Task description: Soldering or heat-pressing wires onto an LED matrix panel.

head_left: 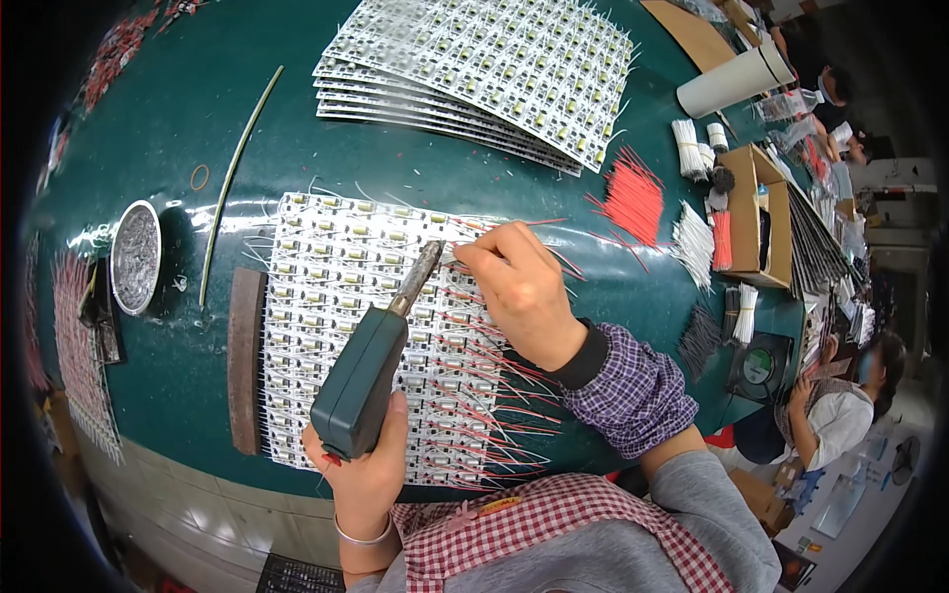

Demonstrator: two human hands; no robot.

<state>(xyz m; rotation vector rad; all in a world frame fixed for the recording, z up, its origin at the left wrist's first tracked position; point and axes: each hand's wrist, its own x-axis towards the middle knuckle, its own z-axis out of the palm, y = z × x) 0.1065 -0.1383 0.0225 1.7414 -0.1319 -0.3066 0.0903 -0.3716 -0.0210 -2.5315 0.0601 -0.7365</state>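
Observation:
My left hand (371, 474) is closed around the handle of a dark green soldering gun (361, 366). Its metal tip (427, 265) reaches the upper part of a white circuit board panel (341, 326), which carries rows of small components. Close beside the tip, my right hand (524, 292) pinches a thin wire against the panel; the fingers partly hide it. Red and white wires (514, 405) stick out along the panel's right side. A brown bar (247, 361) lies against its left edge.
A stack of similar panels (474, 74) lies at the back. Loose red wires (633, 203) and white wires (692, 247) are on the right, near a cardboard box (776, 237) and a white tumbler (732, 81). A metal bowl (135, 259) stands left. Another person (840, 415) sits at far right.

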